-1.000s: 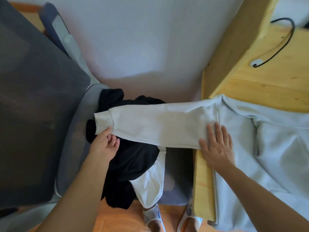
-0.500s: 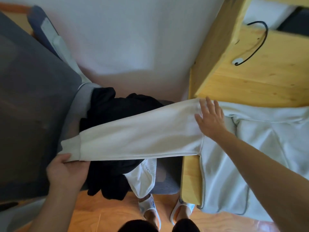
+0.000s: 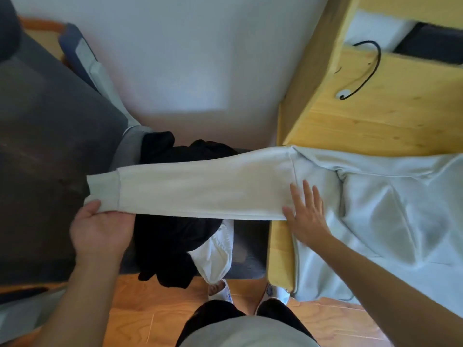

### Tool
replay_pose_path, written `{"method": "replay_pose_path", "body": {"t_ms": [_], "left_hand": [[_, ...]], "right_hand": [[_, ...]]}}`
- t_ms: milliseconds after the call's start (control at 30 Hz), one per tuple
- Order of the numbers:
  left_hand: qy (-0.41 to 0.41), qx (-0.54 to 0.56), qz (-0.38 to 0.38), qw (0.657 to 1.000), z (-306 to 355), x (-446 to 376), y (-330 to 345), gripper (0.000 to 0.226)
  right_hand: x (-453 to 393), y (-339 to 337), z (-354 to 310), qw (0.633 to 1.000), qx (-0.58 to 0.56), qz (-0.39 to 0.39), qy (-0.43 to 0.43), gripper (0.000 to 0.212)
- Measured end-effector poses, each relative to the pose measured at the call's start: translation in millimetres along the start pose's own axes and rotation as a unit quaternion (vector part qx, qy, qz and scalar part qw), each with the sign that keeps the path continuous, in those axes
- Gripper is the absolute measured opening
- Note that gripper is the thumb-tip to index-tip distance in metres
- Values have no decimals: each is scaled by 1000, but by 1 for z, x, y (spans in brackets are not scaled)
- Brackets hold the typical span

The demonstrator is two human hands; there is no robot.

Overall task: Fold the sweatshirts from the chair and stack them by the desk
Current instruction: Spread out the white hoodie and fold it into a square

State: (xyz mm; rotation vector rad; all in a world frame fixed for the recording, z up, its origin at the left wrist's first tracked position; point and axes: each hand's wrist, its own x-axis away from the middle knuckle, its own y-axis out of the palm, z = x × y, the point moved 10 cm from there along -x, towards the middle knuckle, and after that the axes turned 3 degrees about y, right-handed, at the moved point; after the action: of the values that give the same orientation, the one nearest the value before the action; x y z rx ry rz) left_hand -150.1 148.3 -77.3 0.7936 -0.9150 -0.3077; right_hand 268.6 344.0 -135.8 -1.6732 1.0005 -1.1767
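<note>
A pale grey sweatshirt [image 3: 375, 209] lies spread on the wooden desk [image 3: 400, 121] at the right. Its left sleeve [image 3: 200, 189] is stretched out flat over the gap toward the chair. My left hand [image 3: 100, 229] grips the sleeve's cuff at the left. My right hand [image 3: 307, 216] presses flat with straight fingers on the sweatshirt where the sleeve joins the body. Under the sleeve, a black sweatshirt [image 3: 170, 241] and a white garment [image 3: 215, 256] lie heaped on the grey chair [image 3: 50, 171].
A white wall [image 3: 200, 58] stands behind the chair and the desk. On the desk a black cable [image 3: 363, 76] curls near a dark device [image 3: 431, 46]. Below are the wooden floor [image 3: 140, 316] and my feet in white sandals [image 3: 223, 289].
My right hand slid down from the shoulder's upper edge to the lower part of the sleeve seam. My left hand kept hold of the cuff, with the sleeve pulled more level.
</note>
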Motion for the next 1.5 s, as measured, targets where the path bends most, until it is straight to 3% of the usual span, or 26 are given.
{"method": "replay_pose_path", "body": {"t_ms": [67,133,267,467,600,667,733,767,800,867,900,933,1033,1100,1167,1233,1300,1367,1433,1500], "left_hand": [[1,-16,12,1000,-1,2,19,55],[10,-35,8,999,-3,-5,32,57],[23,-37,-14,999,-1,-9,32,94],[13,-4,-41,999,8,10,17,98],[-15,15,-52,998,0,35,26,93],[-60,-9,-84,995,-23,58,45,65],[-79,-79,-124,986,-52,89,78,49],[-71,-127,-147,978,-70,105,99,50],[-69,-165,-184,966,-94,124,125,51],[-48,-264,-275,923,-148,168,177,48],[-1,-337,-312,888,-178,187,200,37],[46,-414,-355,837,-210,209,225,24],[136,-546,-535,630,-324,282,281,27],[147,-584,-594,533,-385,301,280,41],[189,-637,-567,486,-418,286,254,54],[221,-704,-474,481,-431,256,202,63],[204,-800,-330,458,-432,212,127,69],[169,-879,-210,392,-424,176,60,78],[157,-918,-164,326,-418,159,22,85],[163,-925,-143,311,-413,147,11,87]], "right_hand": [[41,27,23,998,43,-32,31,81],[73,48,40,993,101,-60,33,86],[83,58,49,985,137,-103,22,98],[69,21,49,996,69,-19,50,76],[60,44,65,968,118,-204,84,81],[54,13,48,962,48,-254,89,84],[50,-46,13,961,-113,-243,69,80],[53,-79,-8,942,-237,-233,55,75],[60,-115,-32,900,-372,-227,26,71],[78,-186,-71,780,-578,-234,-61,78],[86,-218,-79,733,-632,-234,-87,82],[90,-248,-78,712,-659,-218,-103,82],[79,-305,-18,744,-663,-59,-62,51],[61,-308,68,754,-653,73,25,28],[44,-284,146,701,-703,91,75,24],[27,-248,220,666,-731,83,121,26],[12,-209,289,675,-713,66,175,29],[-1,-169,341,716,-658,26,231,31],[-12,-136,375,741,-610,-7,281,30],[-23,-115,395,749,-583,-18,314,27]]}}
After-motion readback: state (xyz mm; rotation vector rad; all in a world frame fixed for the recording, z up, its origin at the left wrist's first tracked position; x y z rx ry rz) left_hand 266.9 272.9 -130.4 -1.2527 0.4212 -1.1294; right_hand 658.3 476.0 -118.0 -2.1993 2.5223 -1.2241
